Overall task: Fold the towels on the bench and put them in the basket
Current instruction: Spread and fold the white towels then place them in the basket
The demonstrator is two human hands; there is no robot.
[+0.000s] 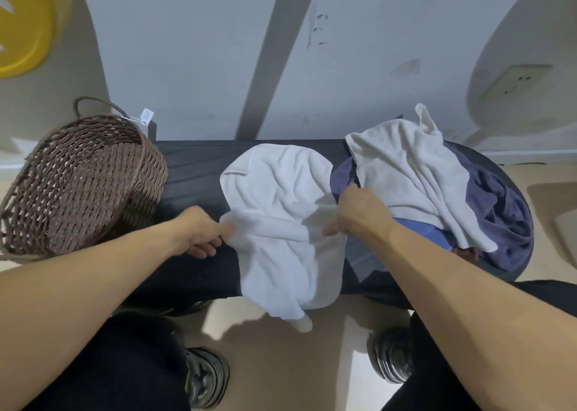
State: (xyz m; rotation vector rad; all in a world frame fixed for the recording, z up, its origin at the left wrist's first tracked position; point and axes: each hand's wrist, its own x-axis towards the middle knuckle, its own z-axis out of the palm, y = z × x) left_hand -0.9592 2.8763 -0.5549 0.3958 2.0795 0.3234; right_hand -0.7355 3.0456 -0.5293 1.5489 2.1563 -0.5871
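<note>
A crumpled white towel (281, 223) lies across the middle of the dark bench (193, 173), its lower end hanging over the front edge. My left hand (203, 232) pinches the towel's left edge. My right hand (352, 213) grips its right edge. To the right sits a heap of towels: a cream towel (412, 176) on top, a dark blue one (499, 223) beneath, a lighter blue piece (421, 229) under my right wrist. A brown woven basket (81, 182) stands at the bench's left end and looks empty.
A pale wall (218, 51) rises right behind the bench, with a socket plate (515, 82) at the right. A yellow round object (25, 26) shows at the top left. My legs and shoes (206, 376) stand on the beige floor in front of the bench.
</note>
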